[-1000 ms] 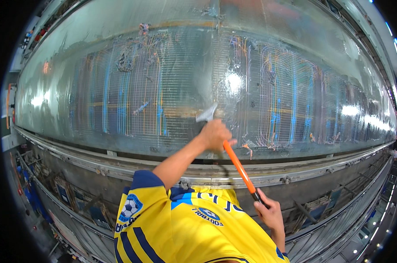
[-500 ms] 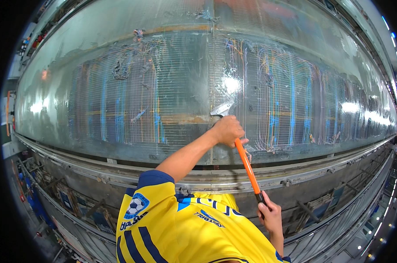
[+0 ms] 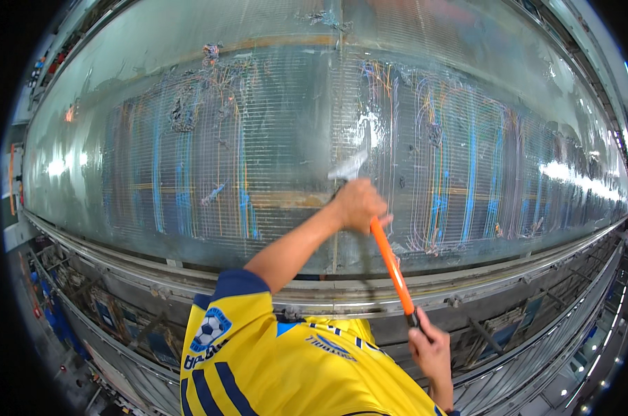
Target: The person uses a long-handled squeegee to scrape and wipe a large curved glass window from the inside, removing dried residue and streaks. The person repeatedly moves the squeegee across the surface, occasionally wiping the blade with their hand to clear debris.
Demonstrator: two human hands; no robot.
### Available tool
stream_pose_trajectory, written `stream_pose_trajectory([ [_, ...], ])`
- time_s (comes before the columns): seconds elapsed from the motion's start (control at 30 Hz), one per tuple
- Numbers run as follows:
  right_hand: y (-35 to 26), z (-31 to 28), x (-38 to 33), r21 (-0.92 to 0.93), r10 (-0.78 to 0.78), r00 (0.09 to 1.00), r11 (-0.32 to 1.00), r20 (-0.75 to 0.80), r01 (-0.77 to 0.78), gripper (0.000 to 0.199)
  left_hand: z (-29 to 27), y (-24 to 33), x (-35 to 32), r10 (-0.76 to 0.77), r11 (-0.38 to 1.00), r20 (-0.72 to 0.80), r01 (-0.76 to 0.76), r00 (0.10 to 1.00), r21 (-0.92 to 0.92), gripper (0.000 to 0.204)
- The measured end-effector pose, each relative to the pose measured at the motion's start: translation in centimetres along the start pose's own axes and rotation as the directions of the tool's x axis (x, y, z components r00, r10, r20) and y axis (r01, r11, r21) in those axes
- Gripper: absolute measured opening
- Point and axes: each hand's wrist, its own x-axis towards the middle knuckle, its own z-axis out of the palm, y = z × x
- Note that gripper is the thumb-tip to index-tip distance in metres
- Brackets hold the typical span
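Observation:
A scraper with an orange shaft (image 3: 393, 267), a black end grip and a wide pale metal head (image 3: 348, 165) slants across the view. My left hand (image 3: 359, 206) is wrapped round the shaft just below the head. My right hand (image 3: 432, 347) grips the black end, close to my body. The scraper's head rests on or just above a wide, wet-looking, glossy surface (image 3: 286, 139); I cannot tell how firmly it touches. Clusters of coloured lines, mostly blue and orange, and small dark clumps (image 3: 183, 116) mark that surface on both sides of the head.
A metal rail (image 3: 341, 305) runs along the near edge of the surface, between it and my body. Below it lies a framework of bars and grey panels (image 3: 133, 326). Another clump of blue-grey residue (image 3: 324, 19) lies at the far side. Bright reflections cover parts of the surface.
The scraper's head has slid a little away from me over the surface, with my left hand close behind. The view has shifted slightly. Both hands keep their hold.

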Motion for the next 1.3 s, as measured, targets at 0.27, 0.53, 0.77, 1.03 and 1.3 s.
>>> stream_pose_trajectory([
  [0.27, -3.3, 2.0, 3.4, 0.095, -0.006, 1.000, 0.995, -0.002, 0.006, 0.051, -0.4, -5.6, 3.7, 0.064, 0.994, -0.054, -0.059, 0.996, 0.095, 0.047],
  [0.53, -4.3, 2.2, 3.0, 0.044, 0.008, 1.000, 0.999, 0.010, -0.008, 0.052, -0.8, -4.4, 2.8, 0.037, 0.996, -0.074, -0.031, 0.997, 0.088, 0.038],
  [0.77, -6.1, 2.2, 4.8, 0.084, -0.044, 0.999, 0.996, 0.010, 0.043, 0.053, -1.9, -6.8, 4.2, 0.029, 0.992, -0.028, -0.026, 0.999, 0.125, 0.036],
  [1.03, -5.6, 2.3, 3.5, 0.184, 0.075, 0.997, 0.980, -0.019, -0.070, 0.053, -0.3, -5.9, 4.7, 0.080, 0.997, -0.105, -0.077, 0.991, 0.033, 0.038],
  [1.3, -7.5, 0.3, 7.3, 0.067, -0.085, 0.995, 0.994, -0.048, 0.088, 0.055, 0.0, -9.8, 9.5, 0.038, 0.989, -0.019, -0.035, 0.999, 0.140, 0.030],
])
